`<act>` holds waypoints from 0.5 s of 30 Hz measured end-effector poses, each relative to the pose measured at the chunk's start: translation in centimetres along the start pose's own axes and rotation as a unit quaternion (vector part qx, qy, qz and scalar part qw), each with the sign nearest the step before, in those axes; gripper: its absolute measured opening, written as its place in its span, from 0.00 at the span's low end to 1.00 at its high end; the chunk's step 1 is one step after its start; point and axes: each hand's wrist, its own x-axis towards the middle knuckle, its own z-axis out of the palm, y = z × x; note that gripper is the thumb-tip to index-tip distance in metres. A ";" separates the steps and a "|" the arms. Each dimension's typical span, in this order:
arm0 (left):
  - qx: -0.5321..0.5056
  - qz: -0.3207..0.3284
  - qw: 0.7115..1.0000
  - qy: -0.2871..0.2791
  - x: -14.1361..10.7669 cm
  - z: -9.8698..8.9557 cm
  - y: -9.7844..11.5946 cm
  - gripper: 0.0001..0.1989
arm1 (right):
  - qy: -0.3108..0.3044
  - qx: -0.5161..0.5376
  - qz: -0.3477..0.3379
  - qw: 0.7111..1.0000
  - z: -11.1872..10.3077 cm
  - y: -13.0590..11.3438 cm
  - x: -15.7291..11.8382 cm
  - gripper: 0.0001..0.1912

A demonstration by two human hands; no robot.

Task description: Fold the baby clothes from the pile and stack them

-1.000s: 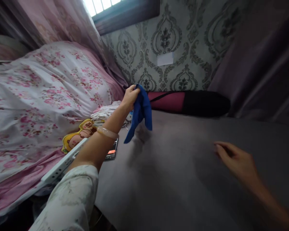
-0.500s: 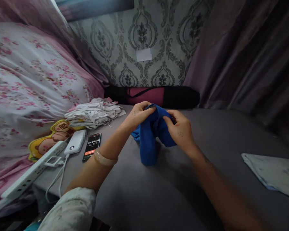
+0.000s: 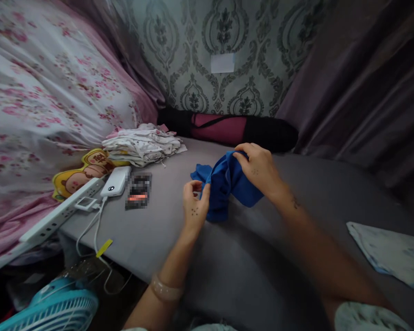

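A crumpled blue cloth (image 3: pixel 221 188) hangs between my hands just above the grey sheet (image 3: pixel 152 239), its lower part close to or on the sheet. My left hand (image 3: pixel 196 204), with a pale bangle on its wrist, pinches the cloth's near left edge between thumb and fingers. Higher and to the right, my right hand (image 3: pixel 258 170) grips the top edge of the same cloth between thumb and fingertips. Part of the cloth drapes down below my right hand.
White patterned clothes (image 3: pixel 143 145) lie piled at the back left. Nearby are a phone (image 3: pixel 138 191), a power bank (image 3: pixel 116 181), a power strip (image 3: pixel 65 209) and a yellow cushion (image 3: pixel 86 172). Folded pale cloth (image 3: pixel 389 253) lies right; a blue fan (image 3: pixel 62 305) stands lower left.
My left hand has moved down and nearer from the cloth's top to its left side. My right hand has raised its edge, spreading the cloth. The view has shifted, showing the fan.
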 end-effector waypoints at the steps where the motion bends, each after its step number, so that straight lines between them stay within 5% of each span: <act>1: 0.013 -0.002 1.000 -0.022 -0.2 0.1 -0.6 0.13 | 0.001 0.000 -0.002 1.000 0.0 -0.1 0.1 0.08; 8: -0.037 -0.022 0.993 -0.111 2.3 -0.5 -1.1 0.08 | 0.026 -0.016 -0.004 1.000 -1.6 0.5 -0.2 0.10; 11: -0.043 0.027 0.995 -0.090 5.6 -1.8 1.1 0.09 | 0.037 -0.040 -0.006 0.998 -3.6 1.7 -0.6 0.11; 15: 0.025 0.156 0.983 -0.093 10.4 -2.9 6.8 0.08 | 0.034 -0.070 -0.036 0.996 -7.4 2.8 -0.8 0.12</act>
